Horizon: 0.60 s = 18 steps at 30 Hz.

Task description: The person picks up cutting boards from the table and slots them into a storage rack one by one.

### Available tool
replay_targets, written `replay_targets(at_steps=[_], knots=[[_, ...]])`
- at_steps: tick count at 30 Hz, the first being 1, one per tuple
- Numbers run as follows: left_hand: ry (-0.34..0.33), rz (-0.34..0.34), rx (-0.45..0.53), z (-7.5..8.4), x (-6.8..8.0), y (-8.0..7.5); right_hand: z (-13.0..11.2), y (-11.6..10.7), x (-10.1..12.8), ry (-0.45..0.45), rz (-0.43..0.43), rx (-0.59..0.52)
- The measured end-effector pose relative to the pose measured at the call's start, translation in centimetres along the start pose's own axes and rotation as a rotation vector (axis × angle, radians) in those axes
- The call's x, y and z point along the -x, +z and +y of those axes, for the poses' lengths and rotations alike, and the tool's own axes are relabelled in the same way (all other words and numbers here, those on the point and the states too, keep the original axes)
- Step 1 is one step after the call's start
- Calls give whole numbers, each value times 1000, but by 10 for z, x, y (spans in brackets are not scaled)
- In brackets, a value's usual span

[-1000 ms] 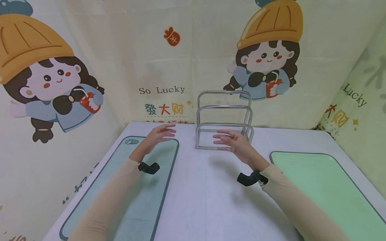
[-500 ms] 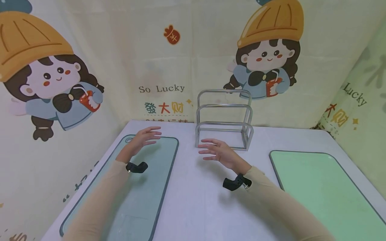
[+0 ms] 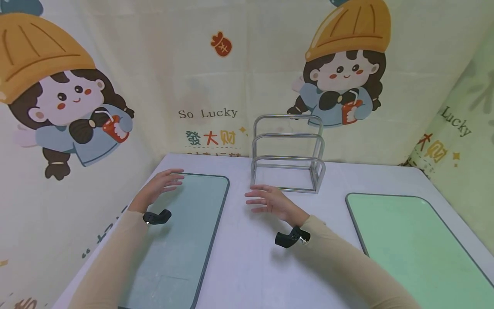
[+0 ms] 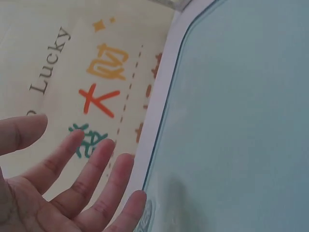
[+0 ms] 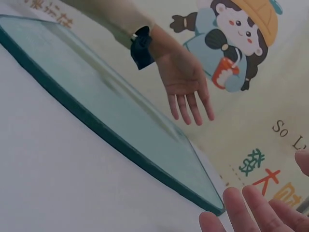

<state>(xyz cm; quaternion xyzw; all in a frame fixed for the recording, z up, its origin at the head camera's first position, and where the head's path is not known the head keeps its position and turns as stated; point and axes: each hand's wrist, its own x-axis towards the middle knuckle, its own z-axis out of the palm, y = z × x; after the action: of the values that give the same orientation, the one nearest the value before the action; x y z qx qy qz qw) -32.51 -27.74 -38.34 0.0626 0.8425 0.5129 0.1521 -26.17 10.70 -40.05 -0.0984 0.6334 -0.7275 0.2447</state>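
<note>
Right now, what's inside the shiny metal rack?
Nothing sits in the silver metal wire rack; its slots show only the white table and the cartoon backdrop cloth behind. Nothing covers it.

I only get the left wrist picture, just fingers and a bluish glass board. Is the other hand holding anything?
Observer: No. The right hand is open and empty, over the white table beside the blue-green glass board.
Operator: Is there another board?
Observer: Yes, a light green board with a dark rim lies flat at the table's right side.
Operator: Anything shiny?
Observer: A silver metal rack with three arched bars stands at the back of the table, just beyond the right hand.
Operator: And my left hand?
Observer: The left hand hovers with fingers spread over the glass board's far left corner, holding nothing.
</note>
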Motion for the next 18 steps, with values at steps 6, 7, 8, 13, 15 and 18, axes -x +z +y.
replay_targets(at_steps=[6, 7, 8, 13, 15, 18], knots=[[-53, -10, -32, -9, 6, -13, 6, 10, -10, 40, -10, -36], [-57, -15, -30, -10, 8, -16, 7, 12, -12, 46, -9, -44], [-61, -16, -35, -10, 10, -18, 8, 14, -13, 57, -6, -55], [-80, 6, -68, -14, 18, -26, 10, 24, -21, 95, 17, -106], [-100, 22, -82, -17, 21, -30, 11, 27, -24, 111, 22, -127], [-140, 43, -110, -22, 24, -35, 12, 31, -26, 131, 26, -148]])
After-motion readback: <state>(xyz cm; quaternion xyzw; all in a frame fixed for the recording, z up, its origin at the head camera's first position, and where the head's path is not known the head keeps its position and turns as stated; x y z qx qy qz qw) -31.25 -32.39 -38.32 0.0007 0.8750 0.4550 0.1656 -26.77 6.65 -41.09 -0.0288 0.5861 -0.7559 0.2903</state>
